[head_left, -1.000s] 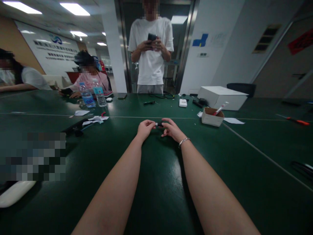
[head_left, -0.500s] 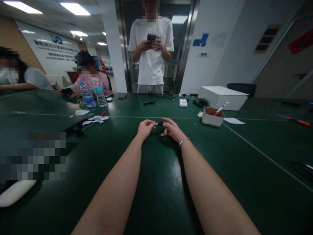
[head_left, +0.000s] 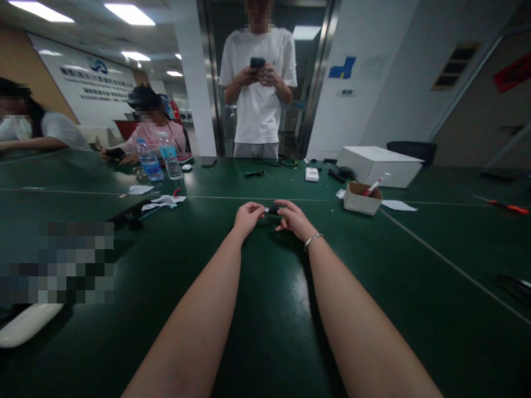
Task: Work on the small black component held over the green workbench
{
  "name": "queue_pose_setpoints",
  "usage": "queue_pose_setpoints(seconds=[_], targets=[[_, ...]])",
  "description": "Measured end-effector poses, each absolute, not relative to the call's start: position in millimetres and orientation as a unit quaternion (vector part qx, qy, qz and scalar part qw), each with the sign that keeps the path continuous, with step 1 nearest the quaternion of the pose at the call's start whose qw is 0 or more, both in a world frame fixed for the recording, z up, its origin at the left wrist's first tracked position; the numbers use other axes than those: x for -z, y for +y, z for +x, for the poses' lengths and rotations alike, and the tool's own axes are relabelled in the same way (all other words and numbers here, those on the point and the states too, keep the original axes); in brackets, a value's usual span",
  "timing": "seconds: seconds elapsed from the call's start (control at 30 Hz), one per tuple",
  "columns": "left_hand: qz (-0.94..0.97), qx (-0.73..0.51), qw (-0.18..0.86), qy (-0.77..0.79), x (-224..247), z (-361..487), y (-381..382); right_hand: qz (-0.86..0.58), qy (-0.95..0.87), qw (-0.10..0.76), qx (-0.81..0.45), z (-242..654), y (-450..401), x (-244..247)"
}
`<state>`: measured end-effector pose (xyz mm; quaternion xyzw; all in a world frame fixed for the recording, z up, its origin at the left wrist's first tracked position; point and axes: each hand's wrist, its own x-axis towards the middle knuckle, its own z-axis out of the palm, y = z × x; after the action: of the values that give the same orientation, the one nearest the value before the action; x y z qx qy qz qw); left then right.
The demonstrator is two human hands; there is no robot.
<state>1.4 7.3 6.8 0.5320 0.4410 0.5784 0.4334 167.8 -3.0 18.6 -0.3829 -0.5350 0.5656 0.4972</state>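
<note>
A small black object with a silver end (head_left: 272,210) is held level between my two hands, just above the green table (head_left: 269,287). My left hand (head_left: 249,217) pinches its silver end between thumb and fingertips. The black end lies in the fingers of my right hand (head_left: 295,219), whose lower fingers are curled beneath. A silver bracelet (head_left: 314,241) circles my right wrist. What exactly the object is cannot be made out.
Ahead stand a white box (head_left: 379,166) and a small open carton (head_left: 362,199) with a tube. Two bottles (head_left: 169,157), paper scraps (head_left: 166,203) and a white case (head_left: 311,174) lie leftward and ahead. A screwdriver (head_left: 512,207) is far right. A person (head_left: 259,88) stands opposite.
The whole view has shifted very slightly. Both hands keep the same hold on the small object.
</note>
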Motion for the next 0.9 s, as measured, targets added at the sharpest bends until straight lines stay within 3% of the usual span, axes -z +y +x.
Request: queue_pose_setpoints(seconds=[0.9], targets=[[0.576,-0.540,0.429,0.440,-10.3,0.9,0.2,-0.392,-0.543,0.495,-0.554,169.4,0.5,-13.6]])
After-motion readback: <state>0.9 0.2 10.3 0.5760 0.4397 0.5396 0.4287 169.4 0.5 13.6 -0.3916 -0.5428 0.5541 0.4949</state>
